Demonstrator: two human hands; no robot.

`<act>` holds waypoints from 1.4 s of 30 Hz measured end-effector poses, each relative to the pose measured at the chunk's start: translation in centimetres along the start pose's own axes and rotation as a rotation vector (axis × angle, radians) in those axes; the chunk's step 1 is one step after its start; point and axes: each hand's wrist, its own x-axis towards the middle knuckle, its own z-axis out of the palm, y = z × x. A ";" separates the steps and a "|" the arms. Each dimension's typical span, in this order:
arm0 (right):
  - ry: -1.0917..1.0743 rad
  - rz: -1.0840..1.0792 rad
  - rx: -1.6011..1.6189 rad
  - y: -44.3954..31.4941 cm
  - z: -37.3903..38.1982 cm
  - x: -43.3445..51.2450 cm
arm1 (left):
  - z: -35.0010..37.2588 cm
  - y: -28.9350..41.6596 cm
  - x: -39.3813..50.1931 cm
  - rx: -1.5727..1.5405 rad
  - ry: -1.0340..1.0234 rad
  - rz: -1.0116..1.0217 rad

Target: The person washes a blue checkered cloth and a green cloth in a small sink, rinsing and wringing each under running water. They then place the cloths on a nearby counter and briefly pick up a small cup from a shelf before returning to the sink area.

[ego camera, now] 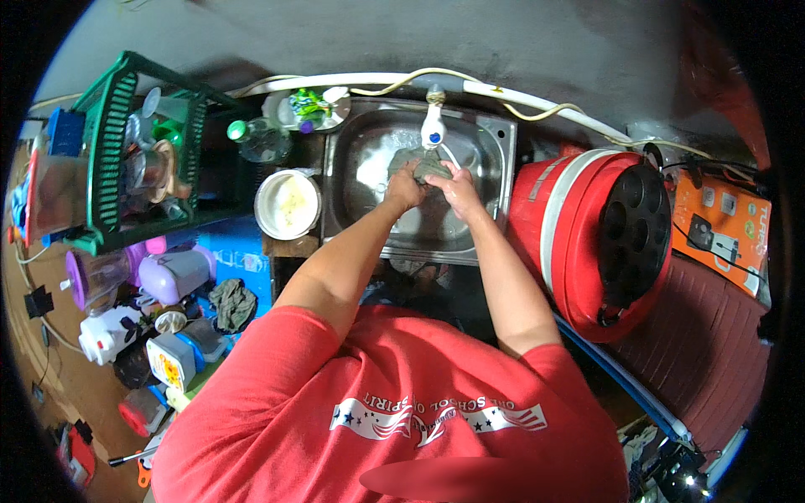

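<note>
A wet grey-green cloth point(409, 160) is held over a stainless steel sink point(358, 229), under a white tap point(434, 122) with a blue mark. My left hand point(407, 187) grips the cloth from the left side. On the right, my right hand point(458, 188) pinches the cloth's other end, thumb towards the middle. Both hands are close together inside the sink's rim, below the tap. The fingertips of both are partly hidden by the cloth. Whether water is running from the tap I cannot tell.
Left of the sink stand a white tub point(261, 204), a clear bottle with a green cap point(264, 143) and a green plastic rack point(104, 170). A red drum-shaped container point(534, 220) with a black moulded pan point(635, 232) against it is at the right. A white pipe point(371, 80) crosses behind.
</note>
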 end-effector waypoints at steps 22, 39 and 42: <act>-0.004 0.369 0.593 5.2 4.9 9.6 | -8.1 12.3 -5.0 -0.619 0.177 -0.003; -0.299 -0.533 -0.405 0.1 -1.0 2.9 | -4.6 1.7 -4.2 -0.753 0.112 -0.353; -0.184 -0.433 -0.234 1.0 0.5 2.3 | -0.6 2.2 -2.6 -1.398 -0.367 -0.537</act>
